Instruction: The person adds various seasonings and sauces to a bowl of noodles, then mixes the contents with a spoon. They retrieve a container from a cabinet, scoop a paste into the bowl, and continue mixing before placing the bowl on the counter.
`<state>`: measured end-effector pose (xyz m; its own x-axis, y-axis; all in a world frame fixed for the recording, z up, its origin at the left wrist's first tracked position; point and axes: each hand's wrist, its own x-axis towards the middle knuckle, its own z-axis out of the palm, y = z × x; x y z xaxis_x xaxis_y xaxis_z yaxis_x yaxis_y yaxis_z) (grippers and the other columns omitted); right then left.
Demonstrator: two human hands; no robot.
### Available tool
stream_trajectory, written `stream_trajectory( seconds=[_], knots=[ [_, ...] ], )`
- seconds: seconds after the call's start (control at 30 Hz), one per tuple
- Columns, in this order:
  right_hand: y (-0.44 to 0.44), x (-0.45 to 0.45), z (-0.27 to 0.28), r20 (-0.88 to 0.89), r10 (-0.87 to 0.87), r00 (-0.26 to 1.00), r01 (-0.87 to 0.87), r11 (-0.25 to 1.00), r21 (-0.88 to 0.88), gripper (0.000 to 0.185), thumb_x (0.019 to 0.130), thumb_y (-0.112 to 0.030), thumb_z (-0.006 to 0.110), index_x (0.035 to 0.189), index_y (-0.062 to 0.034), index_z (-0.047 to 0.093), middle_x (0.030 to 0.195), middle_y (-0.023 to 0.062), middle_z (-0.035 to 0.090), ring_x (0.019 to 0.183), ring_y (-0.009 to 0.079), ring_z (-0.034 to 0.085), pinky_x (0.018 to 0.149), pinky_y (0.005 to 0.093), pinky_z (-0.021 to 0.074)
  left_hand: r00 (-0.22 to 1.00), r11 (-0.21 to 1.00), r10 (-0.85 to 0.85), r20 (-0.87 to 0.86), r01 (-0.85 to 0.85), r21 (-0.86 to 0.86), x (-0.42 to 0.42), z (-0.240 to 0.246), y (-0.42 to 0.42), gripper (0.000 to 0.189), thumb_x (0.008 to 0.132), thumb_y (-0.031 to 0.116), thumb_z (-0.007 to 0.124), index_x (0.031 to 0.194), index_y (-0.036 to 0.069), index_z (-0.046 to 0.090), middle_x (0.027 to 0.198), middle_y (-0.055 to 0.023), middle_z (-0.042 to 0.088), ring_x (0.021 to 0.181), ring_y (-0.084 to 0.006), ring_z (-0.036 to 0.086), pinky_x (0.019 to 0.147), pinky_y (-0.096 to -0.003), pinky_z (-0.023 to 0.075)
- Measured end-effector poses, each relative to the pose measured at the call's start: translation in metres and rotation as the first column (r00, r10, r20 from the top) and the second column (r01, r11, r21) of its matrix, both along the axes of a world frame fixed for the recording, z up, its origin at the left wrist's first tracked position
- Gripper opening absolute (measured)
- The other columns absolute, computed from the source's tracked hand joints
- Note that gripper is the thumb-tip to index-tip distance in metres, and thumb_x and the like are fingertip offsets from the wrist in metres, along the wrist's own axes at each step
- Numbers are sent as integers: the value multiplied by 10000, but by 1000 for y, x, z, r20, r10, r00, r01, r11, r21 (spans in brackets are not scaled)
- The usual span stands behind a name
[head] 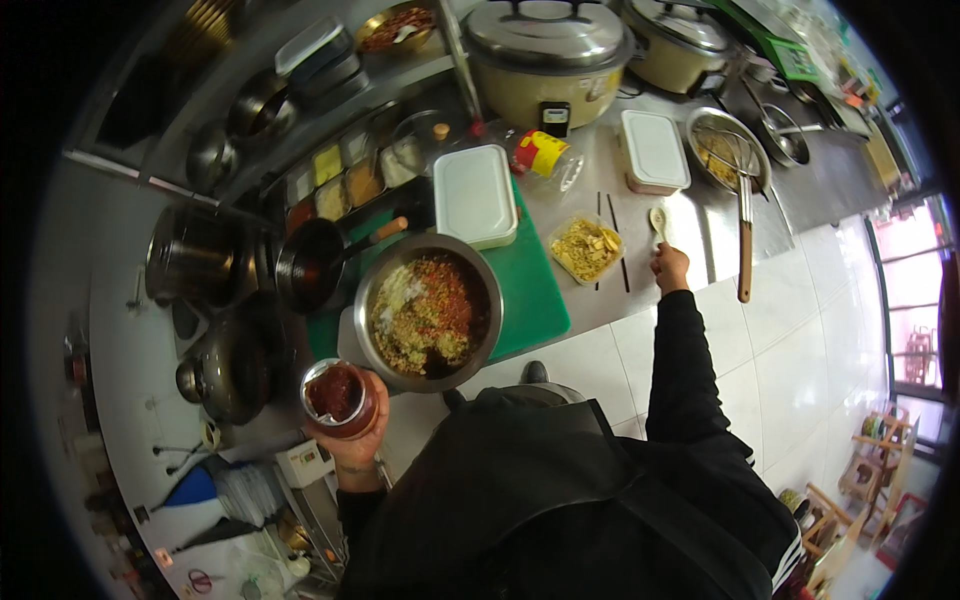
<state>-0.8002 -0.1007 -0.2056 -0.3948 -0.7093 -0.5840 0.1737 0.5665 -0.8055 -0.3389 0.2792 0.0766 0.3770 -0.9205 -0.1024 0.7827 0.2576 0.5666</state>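
My left hand (pixel 367 431) is wrapped around a jar of dark red paste (pixel 335 394), its open mouth facing up. On my right, my right hand (pixel 670 268) grips the handle of a pale spoon (pixel 658 222) at the worktop's edge. Between the two, a large steel bowl (pixel 491 315) holds chopped yellow, red and white ingredients. It rests partly on a green cutting board (pixel 536 311). A clear plastic tub (pixel 589 247) of yellowish chopped food stands nearer my right hand, with dark chopsticks (pixel 619 244) lying beside it.
Two white-lidded containers (pixel 475 191) (pixel 655 150) stand farther back, with a clear jar (pixel 551 157) lying between them. A large rice cooker (pixel 547 71) is behind. A wire skimmer (pixel 744 217) lies across a steel bowl (pixel 757 127). At left are seasoning trays (pixel 349 184) and a black wok (pixel 311 266).
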Motion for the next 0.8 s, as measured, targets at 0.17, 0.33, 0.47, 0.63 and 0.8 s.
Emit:
stream_trajectory(
  seconds=[0.17,0.33,0.47,0.63,0.8],
  knots=[
    [22,17,63,-49,95,994,-106,931,-349,231,985,-185,610,1064,16,691,707,12,542,513,67,428,429,229,340,935,900,291,-201,-196,390,-2,2,5,949,779,797,612,1338,35,516,1079,-194,607,789,-276,557,468,-315,400],
    [78,116,200,-176,515,839,-493,581,-648,257,1033,-146,604,1191,42,680,759,6,567,575,53,453,503,219,340,963,958,76,-260,2,286,12,-15,6,1061,756,853,593,1428,44,453,1291,-217,587,1053,-343,602,550,-373,480],
    [121,186,299,-340,714,612,-634,185,-751,226,996,-73,636,1198,0,706,777,2,600,623,65,525,545,218,415,938,978,-74,-338,135,160,19,-35,2,994,796,791,619,1495,122,391,1446,-191,482,1296,-387,515,1037,-557,497],
    [145,236,371,-818,387,426,-602,-554,-575,296,827,25,711,1122,23,728,766,81,593,659,218,615,600,331,523,918,977,-145,-368,192,94,22,-39,-4,919,840,777,552,1477,123,450,1465,-189,482,1321,-410,494,1012,-571,497],
    [153,266,392,-919,150,365,-509,-794,-332,406,720,13,709,1125,45,704,787,56,566,696,200,631,569,325,548,969,960,-103,-225,156,233,24,-33,1,864,858,793,485,1444,158,503,1457,-173,504,1318,-411,506,1023,-609,476]
  ],
)
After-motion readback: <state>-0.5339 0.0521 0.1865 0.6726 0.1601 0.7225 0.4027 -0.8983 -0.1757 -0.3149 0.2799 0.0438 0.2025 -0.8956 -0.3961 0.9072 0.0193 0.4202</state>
